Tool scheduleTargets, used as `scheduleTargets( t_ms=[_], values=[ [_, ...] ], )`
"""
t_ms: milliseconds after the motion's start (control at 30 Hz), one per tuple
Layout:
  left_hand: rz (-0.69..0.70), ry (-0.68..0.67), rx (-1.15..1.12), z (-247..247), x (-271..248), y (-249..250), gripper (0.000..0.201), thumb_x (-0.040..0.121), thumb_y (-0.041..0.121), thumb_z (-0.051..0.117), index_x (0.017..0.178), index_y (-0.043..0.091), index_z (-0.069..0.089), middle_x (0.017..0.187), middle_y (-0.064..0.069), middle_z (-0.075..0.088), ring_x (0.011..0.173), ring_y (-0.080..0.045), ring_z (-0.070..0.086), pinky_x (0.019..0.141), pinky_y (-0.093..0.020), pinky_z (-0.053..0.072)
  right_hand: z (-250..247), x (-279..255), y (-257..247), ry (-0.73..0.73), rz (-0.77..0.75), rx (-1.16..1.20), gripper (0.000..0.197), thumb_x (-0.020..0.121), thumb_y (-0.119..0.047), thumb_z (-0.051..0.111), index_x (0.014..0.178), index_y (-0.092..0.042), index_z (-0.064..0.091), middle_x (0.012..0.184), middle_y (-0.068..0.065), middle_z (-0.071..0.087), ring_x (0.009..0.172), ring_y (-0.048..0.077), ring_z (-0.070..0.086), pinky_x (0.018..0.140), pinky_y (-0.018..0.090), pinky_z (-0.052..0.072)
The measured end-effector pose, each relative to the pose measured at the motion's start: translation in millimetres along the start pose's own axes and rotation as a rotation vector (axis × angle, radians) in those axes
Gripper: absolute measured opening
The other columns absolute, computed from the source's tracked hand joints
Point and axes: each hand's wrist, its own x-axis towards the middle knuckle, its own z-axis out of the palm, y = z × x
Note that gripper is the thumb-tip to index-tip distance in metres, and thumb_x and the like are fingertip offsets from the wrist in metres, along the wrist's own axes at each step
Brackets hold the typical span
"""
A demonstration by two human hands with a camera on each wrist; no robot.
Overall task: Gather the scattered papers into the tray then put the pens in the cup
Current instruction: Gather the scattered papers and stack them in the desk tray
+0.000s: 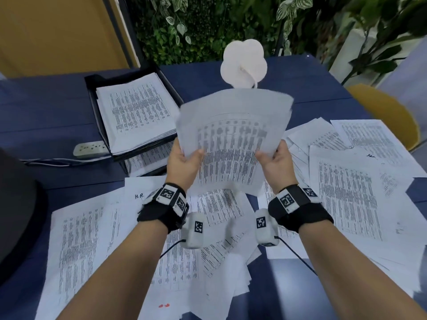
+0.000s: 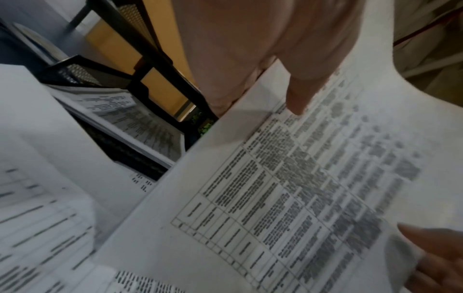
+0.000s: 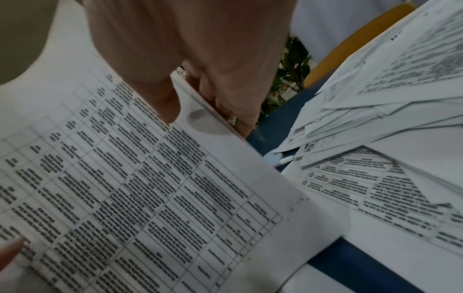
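Both hands hold up a small stack of printed papers (image 1: 233, 139) above the table, to the right of the tray. My left hand (image 1: 182, 161) pinches its left edge, thumb on the printed face (image 2: 295, 95). My right hand (image 1: 276, 161) pinches the right edge, thumb on top and fingers behind (image 3: 225, 83). The black stacked tray (image 1: 92, 93) stands at the back left with a pile of sheets in its top tier. Many loose papers (image 1: 346, 192) lie scattered over the blue table. A white pen (image 3: 283, 161) pokes out from under the right-hand sheets. I see no cup.
A white flower-shaped object (image 1: 243, 63) stands at the back centre behind the held sheets. A power strip (image 1: 90, 149) lies left of the tray. A dark round object (image 1: 16, 215) sits at the left edge. A yellow chair (image 1: 388, 116) stands beyond the table's right side.
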Motion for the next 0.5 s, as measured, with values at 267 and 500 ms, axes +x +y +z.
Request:
scheduleTargets(
  t_ms=[267,500],
  values=[
    [-0.112,-0.029,-0.042,-8.2,8.3,-4.1,0.052,0.084,0.007,0.066,0.131,0.008,0.043,0.122,-0.005,0.062,0.112,-0.018,0.06,0.104,-0.045,0.043,-0.5,1.8,3.2,-0.035,0.073,0.049,0.042,0.084,0.009,0.052,0.119,-0.015,0.052,0.105,-0.001,0.064,0.102,0.019,0.06,0.095,0.038,0.047],
    [-0.01,-0.037,0.0,7.1,10.4,-0.4,0.037,0.093,0.003,0.053,0.127,0.014,0.042,0.114,0.011,0.06,0.098,0.011,0.06,0.086,-0.012,0.049,6.6,3.8,-4.9,0.028,0.003,0.067,0.038,0.089,0.004,0.05,0.119,-0.018,0.046,0.109,-0.004,0.063,0.092,0.002,0.061,0.09,0.029,0.05]
  ],
)
